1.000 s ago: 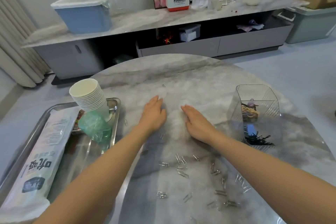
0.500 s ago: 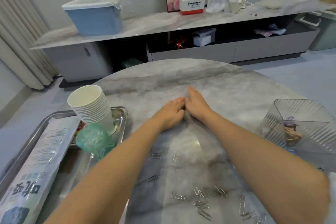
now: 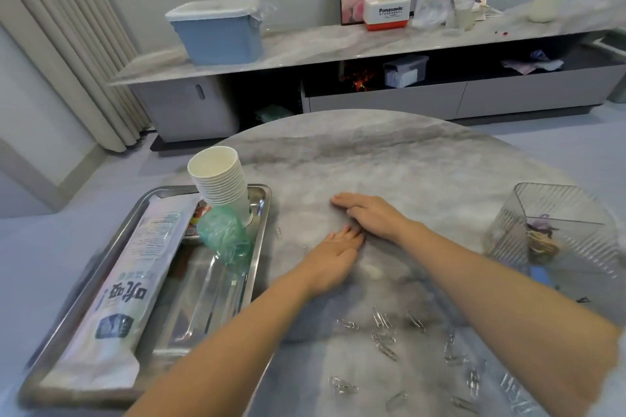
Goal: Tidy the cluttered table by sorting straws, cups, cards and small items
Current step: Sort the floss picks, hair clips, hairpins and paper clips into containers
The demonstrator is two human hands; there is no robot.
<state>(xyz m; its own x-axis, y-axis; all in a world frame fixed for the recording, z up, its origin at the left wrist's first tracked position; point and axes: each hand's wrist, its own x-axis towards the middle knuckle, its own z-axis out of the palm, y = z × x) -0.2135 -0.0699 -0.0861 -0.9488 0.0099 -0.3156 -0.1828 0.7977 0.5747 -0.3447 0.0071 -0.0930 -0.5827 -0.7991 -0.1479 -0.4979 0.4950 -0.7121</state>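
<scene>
Paperclips (image 3: 382, 337) silver, scattered loose on marble table (image 3: 406, 159).

Silver paper clips (image 3: 382, 337) scattered flat on the marble worktop (image 3: 389, 159); white paper cups (image 3: 222, 184) stacked, tilted in the steel tray (image 3: 261, 210) beside a straw pack (image 3: 118, 284).
</scene>
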